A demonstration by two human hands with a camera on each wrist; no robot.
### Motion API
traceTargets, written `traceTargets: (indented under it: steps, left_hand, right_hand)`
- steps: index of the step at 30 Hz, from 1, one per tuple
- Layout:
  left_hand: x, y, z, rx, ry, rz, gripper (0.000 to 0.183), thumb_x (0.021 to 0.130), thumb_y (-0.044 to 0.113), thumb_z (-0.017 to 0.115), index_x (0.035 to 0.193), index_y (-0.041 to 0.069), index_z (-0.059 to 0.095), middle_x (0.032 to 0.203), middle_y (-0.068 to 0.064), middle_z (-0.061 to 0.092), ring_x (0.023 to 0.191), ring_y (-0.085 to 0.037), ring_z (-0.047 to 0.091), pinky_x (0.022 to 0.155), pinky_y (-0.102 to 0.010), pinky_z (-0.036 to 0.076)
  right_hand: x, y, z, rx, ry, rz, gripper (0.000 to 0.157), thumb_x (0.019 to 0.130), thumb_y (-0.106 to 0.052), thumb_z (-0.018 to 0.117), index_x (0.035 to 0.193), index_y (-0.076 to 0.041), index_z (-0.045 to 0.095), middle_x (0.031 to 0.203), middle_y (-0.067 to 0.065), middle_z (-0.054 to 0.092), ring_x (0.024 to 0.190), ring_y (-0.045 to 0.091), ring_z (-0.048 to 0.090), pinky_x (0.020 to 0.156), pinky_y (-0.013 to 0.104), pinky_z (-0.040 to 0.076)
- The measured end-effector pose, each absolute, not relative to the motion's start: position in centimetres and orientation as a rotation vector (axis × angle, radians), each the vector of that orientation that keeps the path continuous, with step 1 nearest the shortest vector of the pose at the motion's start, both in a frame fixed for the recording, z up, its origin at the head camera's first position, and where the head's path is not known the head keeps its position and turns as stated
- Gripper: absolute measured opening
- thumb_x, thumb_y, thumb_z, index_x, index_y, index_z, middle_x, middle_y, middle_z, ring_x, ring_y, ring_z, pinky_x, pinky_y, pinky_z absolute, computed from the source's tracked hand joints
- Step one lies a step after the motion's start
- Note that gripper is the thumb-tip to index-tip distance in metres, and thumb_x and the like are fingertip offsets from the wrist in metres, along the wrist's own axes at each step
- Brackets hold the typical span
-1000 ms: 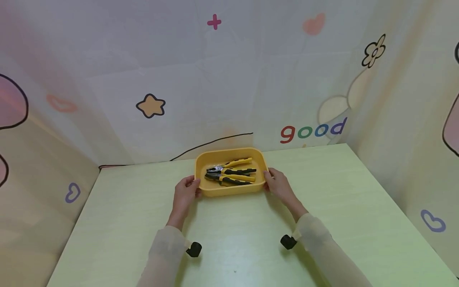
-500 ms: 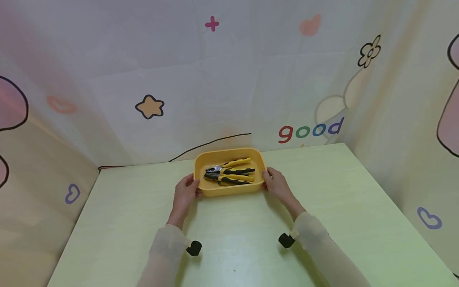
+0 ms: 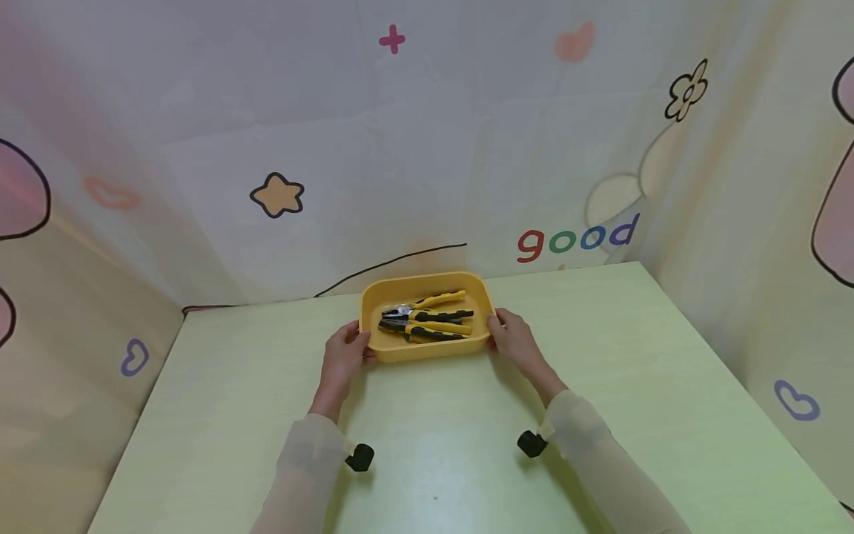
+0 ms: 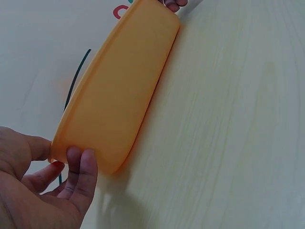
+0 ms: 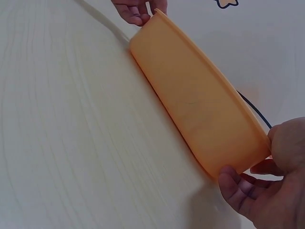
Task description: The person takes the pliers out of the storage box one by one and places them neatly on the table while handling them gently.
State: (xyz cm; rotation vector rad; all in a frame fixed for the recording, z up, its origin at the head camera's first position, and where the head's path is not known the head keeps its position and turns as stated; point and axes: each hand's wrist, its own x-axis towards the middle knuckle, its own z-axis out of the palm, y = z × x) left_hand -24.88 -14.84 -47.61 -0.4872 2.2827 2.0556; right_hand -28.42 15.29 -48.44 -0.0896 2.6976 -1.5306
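Observation:
A yellow plastic tray (image 3: pixel 430 354) with rounded corners is at the back of the table, held at both ends. Inside it lie pliers (image 3: pixel 427 315) with black-and-yellow handles, side by side, their heads toward the left. My left hand (image 3: pixel 343 360) grips the tray's left end, thumb at the rim and fingers against the outer wall, as the left wrist view shows. At the opposite end my right hand (image 3: pixel 517 343) pinches the rim with the thumb, fingers curled under the side. In both wrist views only the tray's outer front wall (image 4: pixel 112 90) shows; the pliers are hidden there.
The pale green tabletop (image 3: pixel 434 430) spreads in front of the tray and to both sides. Right behind the tray stands a printed curtain (image 3: pixel 427 148), with more of it along the left and right. Small black devices (image 3: pixel 360 457) sit at both wrists.
The whole head view shifts very slightly. Tray, pliers and both hands keep the same places on the table, and the grip at each end stays the same.

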Motion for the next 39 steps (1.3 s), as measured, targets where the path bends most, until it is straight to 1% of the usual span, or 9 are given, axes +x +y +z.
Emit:
traceTargets:
  steps: [4, 8, 16, 22, 29, 33, 39]
  left_hand:
    - [-24.7, -14.9, -47.4, -0.478, 2.295, 2.041, 0.046, 0.107, 0.01, 0.056, 0.15, -0.003, 0.046, 0.131, -0.023, 0.06, 0.081, -0.016, 0.061, 0.076, -0.028, 0.061]
    - [-24.2, -15.0, -47.2, -0.472, 2.294, 2.028, 0.046, 0.107, 0.01, 0.055, 0.15, -0.004, 0.046, 0.129, -0.025, 0.06, 0.08, -0.016, 0.061, 0.076, -0.029, 0.062]
    - [-23.6, -15.3, -47.3, -0.464, 2.286, 1.986, 0.045, 0.108, 0.011, 0.054, 0.15, -0.002, 0.045, 0.13, -0.022, 0.059, 0.083, -0.017, 0.063, 0.074, -0.026, 0.061]
    - [-23.2, -15.3, -47.3, -0.443, 2.283, 1.98, 0.045, 0.108, 0.009, 0.054, 0.15, -0.005, 0.044, 0.133, -0.025, 0.058, 0.08, -0.016, 0.063, 0.075, -0.029, 0.062]
    - [-22.7, -15.5, -47.2, -0.417, 2.291, 1.973, 0.046, 0.107, 0.008, 0.054, 0.15, -0.005, 0.043, 0.136, -0.025, 0.057, 0.081, -0.017, 0.063, 0.078, -0.032, 0.063]
    - [-22.3, -15.5, -47.2, -0.422, 2.292, 1.966, 0.046, 0.106, 0.007, 0.054, 0.149, -0.006, 0.043, 0.136, -0.024, 0.056, 0.08, -0.016, 0.063, 0.075, -0.029, 0.062]
    - [-21.8, -15.4, -47.3, -0.417, 2.297, 1.963, 0.046, 0.106, 0.007, 0.054, 0.149, -0.007, 0.043, 0.137, -0.025, 0.054, 0.079, -0.016, 0.063, 0.072, -0.027, 0.061]
  right_hand:
    - [-28.1, 15.4, -48.4, -0.089, 2.692, -1.534, 0.032, 0.108, -0.018, 0.045, 0.121, 0.006, 0.062, 0.09, 0.016, 0.066, 0.072, 0.023, 0.065, 0.06, 0.022, 0.052]
    - [-27.9, 15.4, -48.5, -0.083, 2.689, -1.517, 0.033, 0.108, -0.019, 0.045, 0.122, 0.006, 0.061, 0.089, 0.016, 0.066, 0.072, 0.024, 0.065, 0.06, 0.022, 0.051]
    - [-27.3, 15.5, -48.5, -0.08, 2.68, -1.486, 0.033, 0.108, -0.02, 0.045, 0.123, 0.005, 0.061, 0.088, 0.015, 0.066, 0.072, 0.023, 0.063, 0.059, 0.023, 0.05]
    - [-26.7, 15.6, -48.4, -0.082, 2.662, -1.482, 0.035, 0.108, -0.021, 0.044, 0.126, 0.005, 0.06, 0.091, 0.015, 0.065, 0.073, 0.024, 0.064, 0.059, 0.023, 0.051]
    - [-26.3, 15.6, -48.2, -0.088, 2.671, -1.467, 0.033, 0.107, -0.02, 0.045, 0.121, 0.004, 0.061, 0.087, 0.016, 0.066, 0.073, 0.025, 0.064, 0.059, 0.023, 0.051]
    - [-25.9, 15.6, -48.1, -0.079, 2.667, -1.456, 0.03, 0.107, -0.021, 0.046, 0.117, 0.003, 0.061, 0.085, 0.016, 0.067, 0.073, 0.025, 0.064, 0.059, 0.023, 0.05]
    - [-25.4, 15.8, -48.3, -0.087, 2.672, -1.454, 0.031, 0.106, -0.021, 0.046, 0.119, 0.004, 0.061, 0.085, 0.014, 0.066, 0.074, 0.024, 0.062, 0.061, 0.024, 0.049]
